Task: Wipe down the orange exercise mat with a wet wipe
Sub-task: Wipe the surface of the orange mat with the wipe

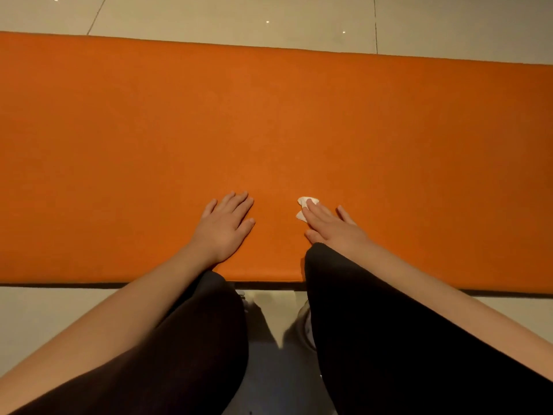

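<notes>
so the long flat orange exercise mat point(119, 130) runs right across the pale glossy tiled floor point(179, 16) and fills most of the view. on its near part, a bit left of the middle, the left hand point(226, 223) lies palm down, fingers straight and slightly spread, gripping nothing. then a gap of bare mat. right of that, the small crumpled white wet wipe point(305, 202) sits on the mat, pinned under the straight fingers of the right hand point(332, 227), with two white bits poking out by the fingertips. it's pressing, not clutching. knees in dark trousers point(194, 339) reach the mat's near edge.
</notes>
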Demonstrator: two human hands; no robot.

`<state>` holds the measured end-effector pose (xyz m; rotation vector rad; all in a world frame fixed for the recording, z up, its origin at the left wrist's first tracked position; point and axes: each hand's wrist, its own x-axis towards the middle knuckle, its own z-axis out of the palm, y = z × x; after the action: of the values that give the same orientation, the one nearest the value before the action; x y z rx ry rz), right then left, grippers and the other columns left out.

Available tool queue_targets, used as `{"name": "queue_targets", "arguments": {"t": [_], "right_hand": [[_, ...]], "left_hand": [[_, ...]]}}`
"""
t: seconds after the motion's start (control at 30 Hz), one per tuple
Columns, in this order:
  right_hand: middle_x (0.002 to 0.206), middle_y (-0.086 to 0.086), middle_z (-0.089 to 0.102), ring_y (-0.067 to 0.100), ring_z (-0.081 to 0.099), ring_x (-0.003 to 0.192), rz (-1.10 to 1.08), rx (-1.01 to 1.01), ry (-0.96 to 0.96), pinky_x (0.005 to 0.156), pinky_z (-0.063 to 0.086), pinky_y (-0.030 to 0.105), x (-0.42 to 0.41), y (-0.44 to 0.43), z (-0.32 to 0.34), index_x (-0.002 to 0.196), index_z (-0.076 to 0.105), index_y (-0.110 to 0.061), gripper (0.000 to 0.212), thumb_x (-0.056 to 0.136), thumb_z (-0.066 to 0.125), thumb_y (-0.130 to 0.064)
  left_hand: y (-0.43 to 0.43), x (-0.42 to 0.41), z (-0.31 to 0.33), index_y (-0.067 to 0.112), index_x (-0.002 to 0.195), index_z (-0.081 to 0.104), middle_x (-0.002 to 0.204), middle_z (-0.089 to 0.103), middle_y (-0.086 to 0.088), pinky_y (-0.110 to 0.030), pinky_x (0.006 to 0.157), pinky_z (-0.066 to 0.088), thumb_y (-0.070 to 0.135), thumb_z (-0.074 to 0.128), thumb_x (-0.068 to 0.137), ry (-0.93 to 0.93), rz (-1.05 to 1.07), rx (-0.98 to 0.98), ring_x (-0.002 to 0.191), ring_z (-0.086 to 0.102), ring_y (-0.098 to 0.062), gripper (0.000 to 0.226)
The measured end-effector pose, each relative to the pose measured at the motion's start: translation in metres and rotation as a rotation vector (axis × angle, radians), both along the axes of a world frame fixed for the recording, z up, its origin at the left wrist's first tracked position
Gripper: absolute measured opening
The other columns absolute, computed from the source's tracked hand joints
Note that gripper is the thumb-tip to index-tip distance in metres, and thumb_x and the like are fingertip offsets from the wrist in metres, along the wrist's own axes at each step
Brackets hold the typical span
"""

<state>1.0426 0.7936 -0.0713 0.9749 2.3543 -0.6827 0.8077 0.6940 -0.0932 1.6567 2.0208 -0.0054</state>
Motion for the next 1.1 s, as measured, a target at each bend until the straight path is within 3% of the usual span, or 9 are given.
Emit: {"name": "queue_targets", "arguments": {"t": [0.1, 0.27, 0.47, 0.57, 0.67, 0.8, 0.97, 1.1], "right_hand": [[0.162, -0.003, -0.017, 0.013, -0.013, 0.149, -0.031, 0.0, -0.053, 0.119, -0.011, 0.04, -0.026, -0.012, 0.01, 0.156, -0.005, -0.02, 0.059, 0.107, 0.021, -0.038], [0.162, -0.007, -0.017, 0.008, -0.013, 0.148, 0.183, -0.07, -0.057, 0.118, -0.012, 0.038, -0.035, -0.032, 0.017, 0.156, -0.006, -0.024, 0.061, 0.106, 0.025, -0.039], [0.162, 0.002, -0.018, 0.016, -0.013, 0.15, 0.026, 0.046, -0.078, 0.121, -0.008, 0.04, -0.054, -0.024, 0.009, 0.156, -0.008, -0.016, 0.064, 0.106, 0.021, -0.043], [0.162, 0.0, -0.018, 0.014, -0.014, 0.149, 0.11, 0.001, -0.017, 0.121, -0.009, 0.039, -0.055, -0.048, 0.014, 0.156, -0.007, -0.016, 0.064, 0.105, 0.023, -0.042], [0.162, -0.003, -0.016, 0.01, -0.013, 0.149, 0.043, -0.021, 0.011, 0.12, -0.011, 0.039, -0.05, -0.032, 0.011, 0.156, -0.005, -0.019, 0.061, 0.106, 0.018, -0.043], [0.163, 0.002, -0.017, 0.016, -0.015, 0.149, -0.16, 0.063, -0.03, 0.12, -0.01, 0.041, -0.06, -0.015, -0.003, 0.156, -0.006, -0.016, 0.063, 0.105, 0.017, -0.046], [0.162, -0.002, -0.017, 0.011, -0.015, 0.149, 0.032, -0.008, 0.073, 0.121, -0.011, 0.038, -0.053, -0.027, 0.003, 0.156, -0.007, -0.018, 0.063, 0.105, 0.018, -0.046], [0.163, 0.0, -0.015, 0.014, -0.014, 0.149, -0.237, 0.086, -0.002, 0.12, -0.011, 0.041, -0.053, 0.017, -0.011, 0.156, -0.004, -0.018, 0.061, 0.105, 0.014, -0.045]], "left_hand": [[-0.002, 0.002, 0.0, 0.028, 0.155, 0.019, 0.163, 0.011, 0.01, -0.034, 0.119, -0.003, 0.043, 0.025, 0.106, 0.0, 0.023, 0.042, 0.15, 0.002, -0.011, 0.052], [-0.004, 0.003, 0.0, 0.021, 0.155, 0.023, 0.163, 0.015, 0.005, -0.032, 0.119, -0.002, 0.038, 0.028, 0.106, -0.048, 0.138, 0.103, 0.15, 0.006, -0.013, 0.052], [-0.002, 0.003, -0.002, 0.02, 0.154, 0.027, 0.162, 0.018, 0.004, -0.035, 0.119, -0.001, 0.038, 0.027, 0.106, -0.022, 0.213, 0.098, 0.15, 0.007, -0.015, 0.051], [0.003, 0.0, -0.002, 0.019, 0.149, 0.038, 0.158, 0.031, 0.003, -0.034, 0.116, 0.007, 0.036, 0.03, 0.106, -0.025, 0.237, 0.138, 0.147, 0.019, -0.015, 0.047], [0.011, 0.0, -0.001, 0.017, 0.145, 0.042, 0.152, 0.039, 0.001, -0.034, 0.112, 0.016, 0.034, 0.035, 0.105, 0.012, 0.277, 0.183, 0.142, 0.028, -0.017, 0.045], [0.009, 0.005, -0.004, 0.017, 0.155, 0.023, 0.163, 0.016, 0.002, -0.038, 0.119, 0.002, 0.042, 0.028, 0.105, 0.078, 0.211, 0.105, 0.15, 0.007, -0.018, 0.056], [0.01, 0.005, -0.001, 0.02, 0.157, 0.012, 0.165, 0.004, 0.005, -0.039, 0.121, -0.005, 0.045, 0.022, 0.105, 0.089, 0.179, 0.035, 0.151, -0.005, -0.015, 0.059], [0.01, 0.006, 0.0, 0.02, 0.157, 0.011, 0.165, 0.004, 0.005, -0.039, 0.121, -0.005, 0.045, 0.02, 0.105, 0.095, 0.182, 0.017, 0.151, -0.005, -0.015, 0.059]]}}
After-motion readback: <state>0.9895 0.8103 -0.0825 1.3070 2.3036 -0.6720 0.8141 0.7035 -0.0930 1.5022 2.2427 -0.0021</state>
